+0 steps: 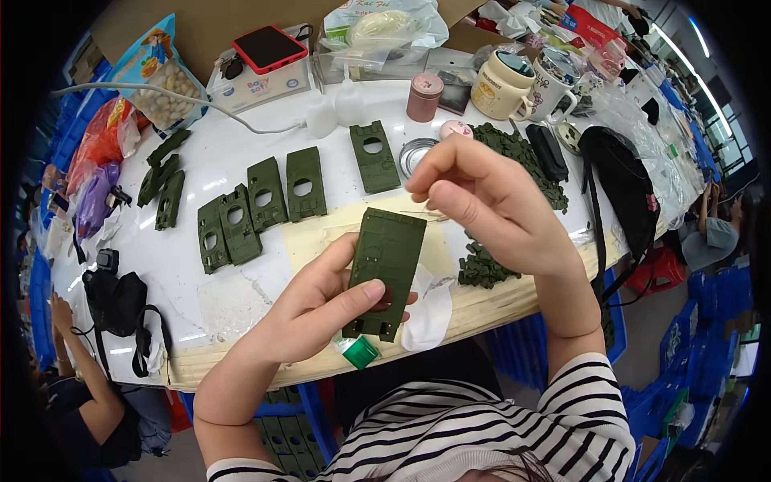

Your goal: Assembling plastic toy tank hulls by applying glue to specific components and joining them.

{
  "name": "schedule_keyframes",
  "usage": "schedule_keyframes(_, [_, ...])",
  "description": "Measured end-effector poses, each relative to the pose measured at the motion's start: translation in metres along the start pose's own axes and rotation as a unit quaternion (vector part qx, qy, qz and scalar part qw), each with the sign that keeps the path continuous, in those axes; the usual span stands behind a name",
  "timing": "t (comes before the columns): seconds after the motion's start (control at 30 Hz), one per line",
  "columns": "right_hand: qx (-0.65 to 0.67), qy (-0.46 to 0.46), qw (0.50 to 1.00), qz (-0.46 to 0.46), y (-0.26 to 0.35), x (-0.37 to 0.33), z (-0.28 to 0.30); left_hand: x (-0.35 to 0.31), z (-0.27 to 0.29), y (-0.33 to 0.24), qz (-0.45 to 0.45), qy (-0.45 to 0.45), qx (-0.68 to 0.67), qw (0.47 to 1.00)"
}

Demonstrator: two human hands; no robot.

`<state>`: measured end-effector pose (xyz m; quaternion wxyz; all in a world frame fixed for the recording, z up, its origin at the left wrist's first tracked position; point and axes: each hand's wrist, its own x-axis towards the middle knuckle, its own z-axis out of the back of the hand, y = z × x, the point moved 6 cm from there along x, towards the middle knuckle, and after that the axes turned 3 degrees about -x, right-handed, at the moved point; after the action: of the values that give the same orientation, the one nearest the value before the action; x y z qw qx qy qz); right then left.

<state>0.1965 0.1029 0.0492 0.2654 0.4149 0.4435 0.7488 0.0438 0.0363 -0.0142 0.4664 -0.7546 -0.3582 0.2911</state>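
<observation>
One dark green moulded panel [389,265], flat and oblong, held up and slightly tilted over the near edge of the table, in front of the person's body. Left hand [325,301]: closed on the panel's lower part, thumb across its face, fingers behind. Right hand [490,201]: raised just beyond the panel's upper right corner, fingers curled and thumb near the forefinger; whether anything small is pinched there cannot be told. Below the panel: one small green and white object [357,351] at the table edge; to its right, one white cloth [430,313]. Right of the panel: a small heap of green parts [484,265], with a larger green heap [514,153] farther back. Beyond the panel: one green plate with a round hole [375,157], set apart; left of it, four similar holed plates in a row. Farther left: a cluster of narrower green pieces [169,197]. Back of the white table [181,305]: two white squeeze bottles [321,116], one pink tin [424,98], one cream mug [495,88], and one red-edged phone [270,48] lying on a plastic box [257,90]. Right side: one black bag [622,177].
</observation>
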Motion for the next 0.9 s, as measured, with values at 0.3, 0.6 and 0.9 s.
schedule_keyframes(0.3, [-0.456, 0.123, 0.867, -0.156, -0.053, -0.042, 0.040, 0.000, 0.002, -0.011, -0.033, -0.013, -0.027, 0.999])
schedule_keyframes(0.6, [-0.369, 0.182, 0.885, -0.217, -0.078, -0.041, 0.038, -0.001, 0.015, -0.021, -0.083, -0.059, -0.035, 0.994])
schedule_keyframes(0.9, [-0.362, 0.208, 0.894, -0.163, -0.068, -0.041, 0.025, -0.001, 0.027, -0.026, -0.104, -0.109, -0.056, 0.987])
